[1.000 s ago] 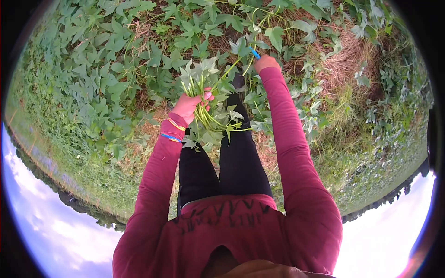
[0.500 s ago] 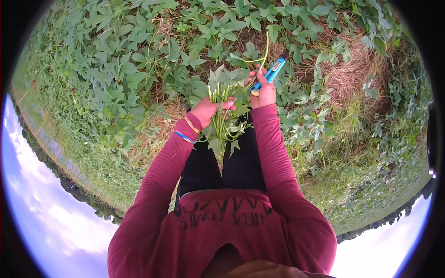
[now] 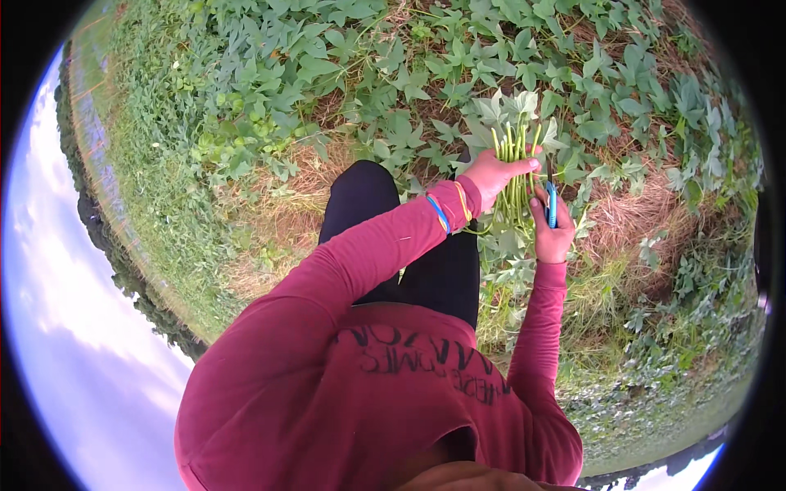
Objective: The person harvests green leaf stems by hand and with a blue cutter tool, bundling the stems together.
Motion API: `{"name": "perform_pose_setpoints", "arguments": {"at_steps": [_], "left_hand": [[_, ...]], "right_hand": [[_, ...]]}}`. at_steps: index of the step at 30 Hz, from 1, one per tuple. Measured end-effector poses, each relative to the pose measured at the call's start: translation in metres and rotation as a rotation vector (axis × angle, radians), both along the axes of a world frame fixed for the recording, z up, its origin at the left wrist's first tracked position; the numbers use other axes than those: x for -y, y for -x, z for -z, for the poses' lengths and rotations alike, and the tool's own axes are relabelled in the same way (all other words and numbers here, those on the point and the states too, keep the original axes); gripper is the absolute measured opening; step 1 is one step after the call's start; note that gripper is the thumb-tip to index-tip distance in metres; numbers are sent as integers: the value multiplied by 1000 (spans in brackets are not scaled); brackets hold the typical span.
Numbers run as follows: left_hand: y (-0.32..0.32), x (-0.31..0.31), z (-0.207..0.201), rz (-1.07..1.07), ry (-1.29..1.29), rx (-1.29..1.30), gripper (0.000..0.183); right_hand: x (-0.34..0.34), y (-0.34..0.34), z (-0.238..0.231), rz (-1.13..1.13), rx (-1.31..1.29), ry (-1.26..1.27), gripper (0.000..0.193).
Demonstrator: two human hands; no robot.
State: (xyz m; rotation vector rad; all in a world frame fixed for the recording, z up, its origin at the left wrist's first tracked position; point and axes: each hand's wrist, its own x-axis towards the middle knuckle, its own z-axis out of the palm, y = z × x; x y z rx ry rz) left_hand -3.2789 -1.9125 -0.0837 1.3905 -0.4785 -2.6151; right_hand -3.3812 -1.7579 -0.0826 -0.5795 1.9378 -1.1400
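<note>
My left hand [image 3: 494,176] grips a bunch of long green stems with broad leaves [image 3: 514,155], cut ends pointing away from me. My right hand [image 3: 553,233] sits just to the right of the bunch, closed around a small blue-handled cutting tool [image 3: 551,204] and touching the stems. Both arms are in dark red sleeves, and coloured bands [image 3: 450,207] circle the left wrist.
Leafy green vines [image 3: 393,74] cover the ground ahead and to both sides, with patches of dry straw-coloured mulch [image 3: 622,221] between them. My dark trouser legs [image 3: 368,196] stand below the hands. Grass [image 3: 155,180] stretches to the left toward a dark tree line.
The view has swung, so the hands now sit to the right. My right hand with the blue tool has come back from the vines to rest beside the bunch.
</note>
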Motion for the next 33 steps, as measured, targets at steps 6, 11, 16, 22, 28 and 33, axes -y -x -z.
{"name": "perform_pose_setpoints", "arguments": {"at_steps": [6,11,16,22,28,33], "left_hand": [[35,-7,-23,18,-252,-226,24],[25,51,-31,32,45,-278,23],[-63,166,-15,430,505,13,28],[-200,141,39,865,220,479,30],[-257,93,66,371,-130,505,32],[-267,121,91,317,-159,423,33]], "right_hand": [[-6,45,2,752,494,123,30],[33,10,99,770,1001,133,36],[143,30,135,513,534,192,42],[287,-14,236,-116,-210,21,31],[443,-82,299,-786,-590,-121,28],[452,-82,362,-886,-674,-280,26]]}}
